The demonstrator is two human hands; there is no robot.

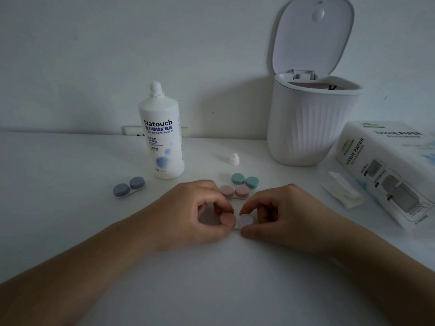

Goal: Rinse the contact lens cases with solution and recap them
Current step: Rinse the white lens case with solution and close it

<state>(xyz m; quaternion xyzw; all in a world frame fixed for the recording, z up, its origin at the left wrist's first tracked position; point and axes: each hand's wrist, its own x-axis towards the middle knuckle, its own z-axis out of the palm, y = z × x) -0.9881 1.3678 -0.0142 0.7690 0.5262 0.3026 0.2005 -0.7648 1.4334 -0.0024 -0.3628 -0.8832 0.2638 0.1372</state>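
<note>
Head view: both hands meet low on the white tabletop (70,184) over one lens case (237,228). The left hand (188,215) has its grip pinched on the pink cap (227,221); the right hand (282,215) pinches the white cap (246,220) beside it. Just behind lie a pink case (235,191) and a green case (244,181), a purple case (129,186) farther left. The solution bottle (162,137) stands uncapped, its cap (234,159) near the open bin (310,123).

A white ribbed bin (310,128) stands at the table's (70,172) far edge, lid raised. A tissue paper pack (386,170) lies along the right edge, a folded tissue (341,190) just beside it.
</note>
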